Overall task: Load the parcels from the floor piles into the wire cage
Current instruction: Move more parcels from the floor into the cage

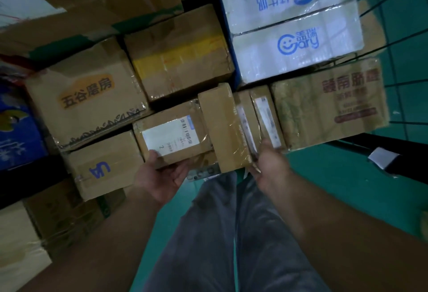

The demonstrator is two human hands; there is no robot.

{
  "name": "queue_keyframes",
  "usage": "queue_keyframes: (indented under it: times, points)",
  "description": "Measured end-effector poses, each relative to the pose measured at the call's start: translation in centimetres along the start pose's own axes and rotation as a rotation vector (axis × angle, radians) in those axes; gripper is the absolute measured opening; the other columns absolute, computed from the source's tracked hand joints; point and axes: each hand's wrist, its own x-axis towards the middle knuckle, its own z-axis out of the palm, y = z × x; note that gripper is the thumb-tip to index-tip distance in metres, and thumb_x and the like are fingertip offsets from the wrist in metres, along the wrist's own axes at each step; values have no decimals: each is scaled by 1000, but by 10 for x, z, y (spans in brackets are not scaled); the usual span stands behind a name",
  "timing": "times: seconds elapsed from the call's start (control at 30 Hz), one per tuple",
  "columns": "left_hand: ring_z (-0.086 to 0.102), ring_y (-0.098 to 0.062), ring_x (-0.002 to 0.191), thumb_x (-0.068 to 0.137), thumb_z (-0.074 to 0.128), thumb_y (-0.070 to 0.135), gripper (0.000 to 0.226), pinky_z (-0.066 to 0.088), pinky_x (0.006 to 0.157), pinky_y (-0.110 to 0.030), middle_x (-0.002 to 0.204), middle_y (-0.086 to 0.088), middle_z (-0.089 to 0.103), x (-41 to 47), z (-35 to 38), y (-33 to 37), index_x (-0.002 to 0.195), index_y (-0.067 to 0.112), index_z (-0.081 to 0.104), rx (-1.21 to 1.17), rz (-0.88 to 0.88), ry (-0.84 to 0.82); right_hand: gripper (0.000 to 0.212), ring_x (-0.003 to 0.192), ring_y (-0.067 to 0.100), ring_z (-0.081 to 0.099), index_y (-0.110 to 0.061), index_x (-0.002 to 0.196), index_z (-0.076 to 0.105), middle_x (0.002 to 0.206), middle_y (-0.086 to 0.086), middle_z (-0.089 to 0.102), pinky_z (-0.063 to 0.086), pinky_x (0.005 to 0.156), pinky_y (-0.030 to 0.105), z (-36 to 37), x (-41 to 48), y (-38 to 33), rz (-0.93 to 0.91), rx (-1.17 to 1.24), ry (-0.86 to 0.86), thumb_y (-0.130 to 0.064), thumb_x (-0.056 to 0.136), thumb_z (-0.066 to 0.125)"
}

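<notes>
We see the wire cage (407, 123) already holding many boxes (180, 60) beyond both grips. Our left grip (162, 175) is clamped on a labelled parcel (171, 134), our right grip (269, 164) on slim parcels (266, 118). How much is left we cannot tell.

green floor (324, 189), grey trousers (208, 233), white slip (381, 157) near the right edge

Green floor (324, 166), wire cage (405, 83) on it, parcels (296, 25) stacked inside
</notes>
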Motion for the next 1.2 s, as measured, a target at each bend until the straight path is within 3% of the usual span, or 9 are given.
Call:
queue_keyframes:
  times: [0.1,0.23,0.37,0.53,0.7,0.8,0.97,1.1,1.2]
  points:
    - [68,-32,111,105,39,54,48,56,84,-44,125,-17,68,3,4,-3,121,14,62,17,31,32,25,93,24,75,-20,113,63,102,8,76,61,88,44,0,8,-15,-4,-46,-153,-36,108,45]
    - [68,-31,107,98,39,69,64,55,87,-48,121,-12,71,6,3,-13,125,14,60,150,27,82,39,102,22,66,-21,127,61,120,2,67,56,94,45,-20,26,-21,-16,-416,-148,-49,103,49]
    - [67,-32,109,94,40,75,70,49,97,-53,117,-11,72,-5,0,-15,121,14,61,445,-3,199,51,108,27,60,-21,137,53,129,7,60,54,87,44,-31,17,-32,-38,-780,-104,-56,102,43]
    - [67,-28,102,103,46,48,42,48,92,-42,109,-8,71,-66,24,-41,116,12,61,730,121,229,33,97,26,64,-18,100,69,107,9,69,51,85,32,-64,-8,-24,-431,-1124,-270,-42,92,47]
    - [65,-22,88,104,53,31,23,47,76,-34,108,-10,72,-148,56,-98,111,13,66,1060,300,-13,18,98,14,65,-25,96,70,100,-5,70,49,83,26,-151,-77,-7,-525,-1106,-401,-32,100,54]
    - [66,-20,85,101,57,34,21,48,78,-34,104,-10,73,-196,70,-129,103,16,68,1197,363,-149,22,90,19,68,-20,95,71,99,6,74,50,79,32,-210,-122,0,-535,-956,-329,-35,100,57]
    - [63,-21,81,100,55,25,25,45,73,-31,97,-13,70,-256,91,-169,104,3,67,1411,430,-368,26,92,21,71,-19,98,71,99,3,75,56,87,40,-278,-187,14,-608,-749,-165,-41,94,57]
    - [63,-18,80,100,57,31,24,45,73,-29,93,-9,71,-309,112,-208,97,10,67,1548,533,-579,20,90,21,70,-16,102,72,100,3,76,54,82,36,-319,-224,36,-636,-534,-107,-28,98,57]
    - [67,-16,80,99,60,34,18,47,68,-28,94,-4,75,-341,125,-243,93,19,69,1605,610,-690,18,89,26,70,-19,90,71,99,6,76,52,76,35,-345,-233,56,-642,-293,-2,-30,95,58]
